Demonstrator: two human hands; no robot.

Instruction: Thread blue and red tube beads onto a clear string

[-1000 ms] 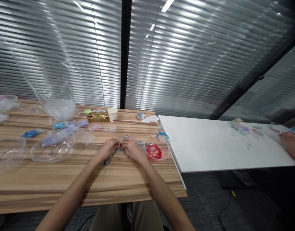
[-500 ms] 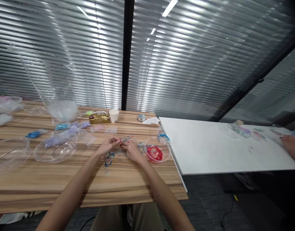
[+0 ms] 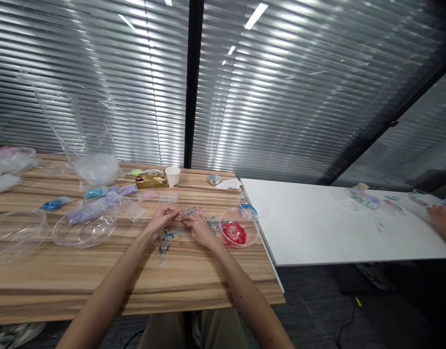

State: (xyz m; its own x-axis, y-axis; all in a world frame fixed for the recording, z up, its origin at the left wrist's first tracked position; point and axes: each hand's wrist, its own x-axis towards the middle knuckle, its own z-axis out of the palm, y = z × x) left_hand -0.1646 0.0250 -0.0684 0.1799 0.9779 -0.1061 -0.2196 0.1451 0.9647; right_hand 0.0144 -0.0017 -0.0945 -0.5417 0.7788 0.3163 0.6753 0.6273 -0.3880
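Above a scattered heap of small clear pieces with blue and red bits (image 3: 167,237), my two hands work close together. My left hand (image 3: 162,220) is closed in a pinch, thumb against fingers; whatever lies between the tips is too small to make out. Just right of it, my right hand (image 3: 199,228) bends its fingers together over the clear pieces, and its fingertips are partly hidden. Beside the right wrist stands a clear round tub (image 3: 238,228) holding red bits. Behind that, a smaller clear container (image 3: 248,209) has blue bits in it.
Clear bowls (image 3: 84,230) stand left, near small bags of blue (image 3: 56,202) and purple (image 3: 95,206) pieces. A gold tissue pack (image 3: 151,179), paper cup (image 3: 172,176) and round tin (image 3: 214,180) line the back. Another person's hand (image 3: 442,219) rests over the white table (image 3: 310,232) at right.
My fingertips, nearly touching half a second ago, are now slightly apart. The left hand has shifted a little to the left; the tubs and bags stay put.
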